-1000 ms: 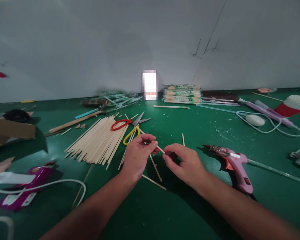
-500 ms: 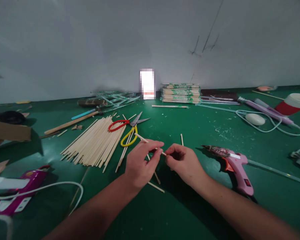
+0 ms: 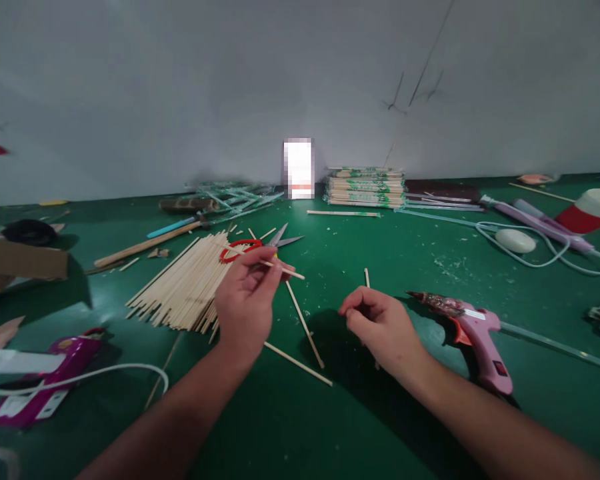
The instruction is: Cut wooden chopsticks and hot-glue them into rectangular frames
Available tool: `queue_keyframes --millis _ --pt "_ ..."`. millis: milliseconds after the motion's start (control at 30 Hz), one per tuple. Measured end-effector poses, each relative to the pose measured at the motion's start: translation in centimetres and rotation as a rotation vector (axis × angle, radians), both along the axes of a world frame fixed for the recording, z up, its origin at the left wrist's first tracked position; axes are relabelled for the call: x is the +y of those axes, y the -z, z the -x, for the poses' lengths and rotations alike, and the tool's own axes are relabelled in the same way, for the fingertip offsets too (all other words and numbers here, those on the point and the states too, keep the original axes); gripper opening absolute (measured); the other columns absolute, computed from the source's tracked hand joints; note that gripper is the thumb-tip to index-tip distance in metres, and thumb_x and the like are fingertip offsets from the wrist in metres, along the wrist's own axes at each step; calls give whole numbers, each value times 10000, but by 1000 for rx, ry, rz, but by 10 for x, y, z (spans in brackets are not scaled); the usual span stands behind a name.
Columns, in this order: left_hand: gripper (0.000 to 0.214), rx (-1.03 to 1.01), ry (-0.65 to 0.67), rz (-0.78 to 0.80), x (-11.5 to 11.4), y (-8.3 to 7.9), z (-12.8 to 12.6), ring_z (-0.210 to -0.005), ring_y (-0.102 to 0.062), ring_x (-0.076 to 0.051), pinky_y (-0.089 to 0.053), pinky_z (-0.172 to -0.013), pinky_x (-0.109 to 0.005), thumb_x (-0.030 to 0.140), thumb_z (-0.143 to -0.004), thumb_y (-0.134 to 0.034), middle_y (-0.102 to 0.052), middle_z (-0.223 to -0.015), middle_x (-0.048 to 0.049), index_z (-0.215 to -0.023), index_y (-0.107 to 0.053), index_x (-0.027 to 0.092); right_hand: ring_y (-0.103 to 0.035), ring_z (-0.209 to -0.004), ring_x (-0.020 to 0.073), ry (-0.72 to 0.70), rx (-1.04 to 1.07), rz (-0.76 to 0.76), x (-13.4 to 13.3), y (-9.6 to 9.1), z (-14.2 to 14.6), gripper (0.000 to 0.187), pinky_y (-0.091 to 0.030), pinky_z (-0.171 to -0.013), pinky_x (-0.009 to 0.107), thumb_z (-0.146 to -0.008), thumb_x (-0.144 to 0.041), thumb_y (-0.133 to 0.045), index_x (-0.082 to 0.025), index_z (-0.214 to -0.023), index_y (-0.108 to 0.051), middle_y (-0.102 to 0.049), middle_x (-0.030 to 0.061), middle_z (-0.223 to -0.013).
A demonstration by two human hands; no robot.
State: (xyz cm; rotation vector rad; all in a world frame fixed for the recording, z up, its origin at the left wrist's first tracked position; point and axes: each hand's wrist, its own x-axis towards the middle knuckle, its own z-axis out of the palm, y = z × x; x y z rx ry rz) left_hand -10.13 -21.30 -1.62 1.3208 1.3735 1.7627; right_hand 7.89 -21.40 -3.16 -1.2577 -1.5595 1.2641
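My left hand [image 3: 247, 303] pinches a thin wooden chopstick [image 3: 294, 273] between thumb and fingers, its free end pointing right. It hovers over the scissors [image 3: 280, 239], covering most of their yellow handle; the red handle shows. Below and left of it lies a fanned pile of loose chopsticks [image 3: 180, 283]. My right hand [image 3: 380, 323] is curled, thumb and forefinger tips close together, with nothing visible in them. Behind it a chopstick [image 3: 367, 277] on the table is partly hidden. Between the hands, two more chopsticks [image 3: 300, 364] lie on the green table [image 3: 290, 433].
A pink glue gun [image 3: 480, 327] lies right of my right hand, its clear glue stick trailing right. Wrapped chopsticks [image 3: 365, 188] are stacked by the wall, beside a bright blurred screen [image 3: 299, 167]. A wooden-handled tool [image 3: 145, 245] and a purple device [image 3: 50, 383] with a white cable lie left.
My left hand has moved left and up with the chopstick, away from my right hand. My right hand no longer touches that chopstick's end and stays nearly in place.
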Motion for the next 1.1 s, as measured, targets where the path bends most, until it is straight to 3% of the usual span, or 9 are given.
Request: queue_keyframes --millis 167,233,333,500,600,767,967,1100 --pt "175 -7 -16 107 14 1 19 -643 -631 -101 -541 -651 -231 237 -805 -622 -618 -742 14 -974 -628 190 -481 -533 103 -191 -382 -383 -2 0 -9 228 -346 -510 232 -846 -260 -462 -188 -675 -594 -542 -13 -583" --pt "183 87 7 152 13 0 22 -617 -614 -95 -519 -620 -217 248 -806 -615 -612 -722 13 -977 -638 189 -482 -544 104 -258 -505 -413 -2 1 -9 280 -326 -514 237 -870 -317 -475 -186 -644 -578 -540 -13 -592" --pt "198 282 13 204 10 -3 25 -590 -588 -98 -478 -573 -213 250 -815 -586 -610 -702 12 -996 -637 189 -513 -591 105 -356 -598 -425 -6 0 -8 172 -325 -532 234 -823 -333 -567 -192 -731 -601 -594 -13 -695" --pt "214 733 122 227 9 -5 31 -675 -582 -128 -439 -637 -250 128 -795 -461 -645 -765 -11 -832 -659 198 -542 -638 128 -700 -721 -545 -21 -10 -4 158 -313 -543 257 -771 -350 -624 -196 -761 -594 -616 -9 -769" --pt "223 963 225 321 8 -1 28 -721 -589 -158 -424 -669 -272 122 -761 -450 -662 -756 -22 -716 -653 203 -552 -649 139 -729 -800 -549 -27 -9 -1 114 -295 -527 268 -755 -298 -624 -190 -767 -588 -616 -3 -786" --pt "157 1285 209 488 1 1 19 -675 -580 -193 -364 -567 -278 242 -759 -521 -664 -759 -59 -765 -674 211 -555 -621 143 -726 -867 -577 -30 -3 0 89 -261 -497 293 -806 -181 -515 -183 -775 -599 -617 9 -767" --pt "186 1246 231 406 -3 -8 21 -688 -583 -175 -357 -567 -260 340 -819 -521 -665 -789 -44 -813 -662 219 -542 -575 152 -689 -920 -601 -35 -5 1 89 -194 -470 310 -754 -139 -504 -182 -784 -576 -605 24 -757" --pt "216 1228 218 469 -1 1 20 -698 -588 -187 -369 -577 -266 400 -800 -560 -654 -790 -55 -814 -652 205 -527 -570 140 -702 -898 -564 -34 -4 -1 100 -192 -474 302 -729 -130 -496 -182 -780 -564 -602 21 -756"
